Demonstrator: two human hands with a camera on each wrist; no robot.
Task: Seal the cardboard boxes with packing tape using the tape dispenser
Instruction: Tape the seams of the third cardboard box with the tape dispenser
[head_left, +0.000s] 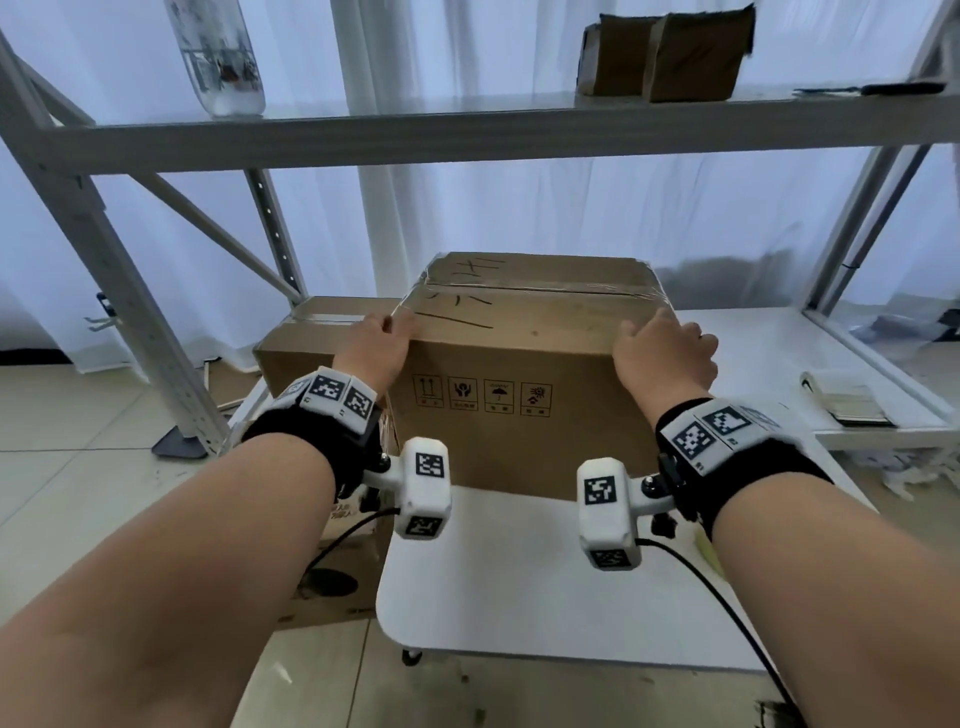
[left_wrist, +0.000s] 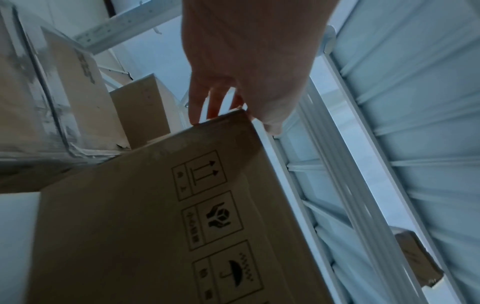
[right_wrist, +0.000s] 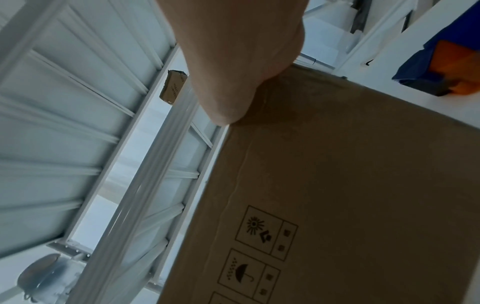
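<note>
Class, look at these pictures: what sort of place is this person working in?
Probably a storeroom or packing area: metal shelving, taped cardboard boxes on a low white table, and a tiled floor.

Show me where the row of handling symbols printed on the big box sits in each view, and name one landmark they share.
Head: the handling symbols sit centre frame, on the big box's near face between both wrists.
Left wrist: symbols run down the centre-right, below the left hand.
Right wrist: only the sun and umbrella symbols show, lower centre, below the right hand.
Shared landmark: the umbrella symbol.
</note>
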